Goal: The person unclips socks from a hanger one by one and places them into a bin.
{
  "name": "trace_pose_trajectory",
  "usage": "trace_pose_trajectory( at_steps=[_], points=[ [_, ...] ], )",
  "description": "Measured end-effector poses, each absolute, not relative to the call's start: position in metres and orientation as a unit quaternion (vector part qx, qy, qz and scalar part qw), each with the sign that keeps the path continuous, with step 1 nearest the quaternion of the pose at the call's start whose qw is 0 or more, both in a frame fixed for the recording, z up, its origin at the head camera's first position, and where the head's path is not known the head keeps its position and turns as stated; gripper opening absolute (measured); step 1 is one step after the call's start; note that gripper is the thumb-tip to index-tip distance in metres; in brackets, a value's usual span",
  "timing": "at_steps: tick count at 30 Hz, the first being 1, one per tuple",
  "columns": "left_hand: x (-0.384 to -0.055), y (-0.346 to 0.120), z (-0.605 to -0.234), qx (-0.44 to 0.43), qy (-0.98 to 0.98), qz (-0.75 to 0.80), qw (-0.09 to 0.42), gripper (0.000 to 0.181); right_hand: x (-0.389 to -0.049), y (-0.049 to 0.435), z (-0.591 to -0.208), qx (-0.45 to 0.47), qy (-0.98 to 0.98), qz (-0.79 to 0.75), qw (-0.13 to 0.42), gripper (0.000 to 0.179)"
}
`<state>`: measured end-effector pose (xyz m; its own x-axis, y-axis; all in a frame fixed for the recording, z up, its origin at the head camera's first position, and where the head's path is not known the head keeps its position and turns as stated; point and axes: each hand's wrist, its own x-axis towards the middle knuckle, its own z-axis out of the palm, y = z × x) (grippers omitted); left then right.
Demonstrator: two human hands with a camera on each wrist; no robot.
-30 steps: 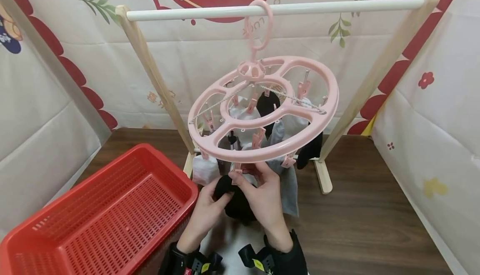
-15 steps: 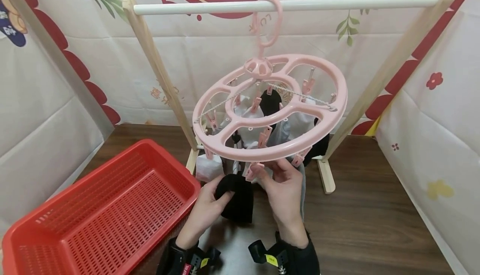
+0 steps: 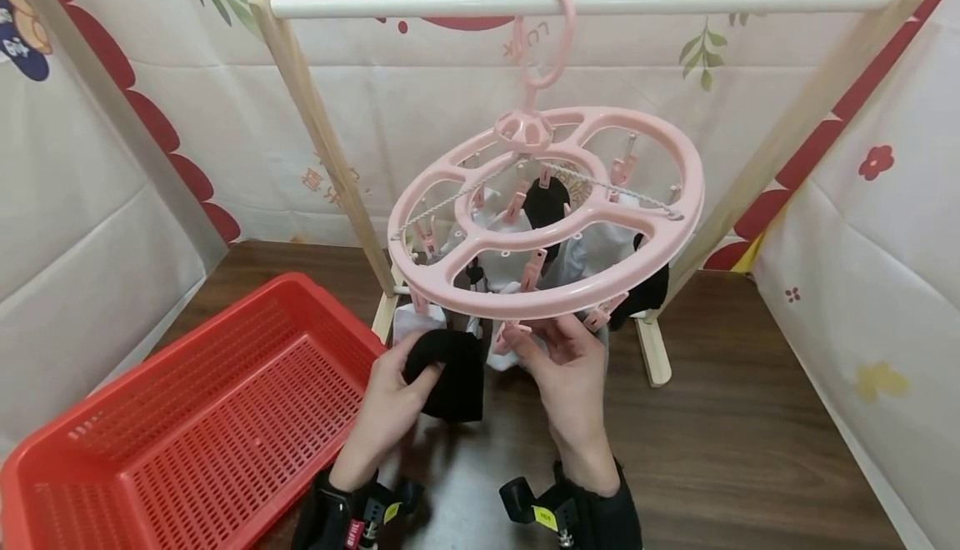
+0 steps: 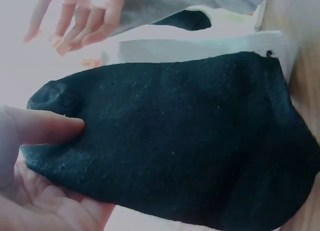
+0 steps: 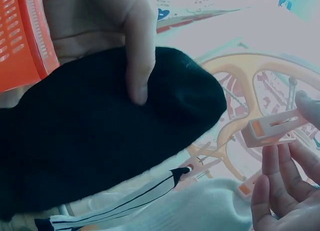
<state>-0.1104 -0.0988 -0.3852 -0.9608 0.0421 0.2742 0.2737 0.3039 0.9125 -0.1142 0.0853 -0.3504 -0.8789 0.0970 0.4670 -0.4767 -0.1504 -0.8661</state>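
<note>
My left hand (image 3: 393, 392) pinches a black sock (image 3: 456, 377) by its toe, thumb on top and fingers beneath. In the left wrist view the sock (image 4: 170, 136) stretches away from the thumb, its cuff end farthest off. My right hand (image 3: 573, 375) pinches a pink clothespin (image 3: 510, 335) at the front rim of the round pink drying hanger (image 3: 495, 307). The right wrist view shows this clothespin (image 5: 272, 127) between thumb and fingers, with no cloth in it. The sock hangs apart from the clothespin, to its left.
A red plastic basket (image 3: 202, 500) stands at the left on the wooden table (image 3: 750, 433). The hanger hooks over a white rod (image 3: 675, 2) on a wooden stand. White, grey and black socks (image 3: 546, 204) hang from other clothespins behind my hands.
My left hand has drawn the black sock down and left, away from the clothespin. The right hand has shifted a little right and keeps its pinch on the clothespin.
</note>
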Motion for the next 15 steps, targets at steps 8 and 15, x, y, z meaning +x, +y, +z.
trace_pose_trajectory(
  at_steps=[8,15],
  points=[
    [-0.114,-0.111,-0.370,-0.106,-0.775,-0.609,0.127,0.023,-0.115,0.087,-0.349,0.167,-0.634,0.733,0.181,0.027],
    [-0.112,-0.132,-0.348,-0.067,-0.729,-0.662,0.158,0.021,-0.116,0.083,-0.350,0.181,-0.641,0.728,0.163,0.030]
  ],
)
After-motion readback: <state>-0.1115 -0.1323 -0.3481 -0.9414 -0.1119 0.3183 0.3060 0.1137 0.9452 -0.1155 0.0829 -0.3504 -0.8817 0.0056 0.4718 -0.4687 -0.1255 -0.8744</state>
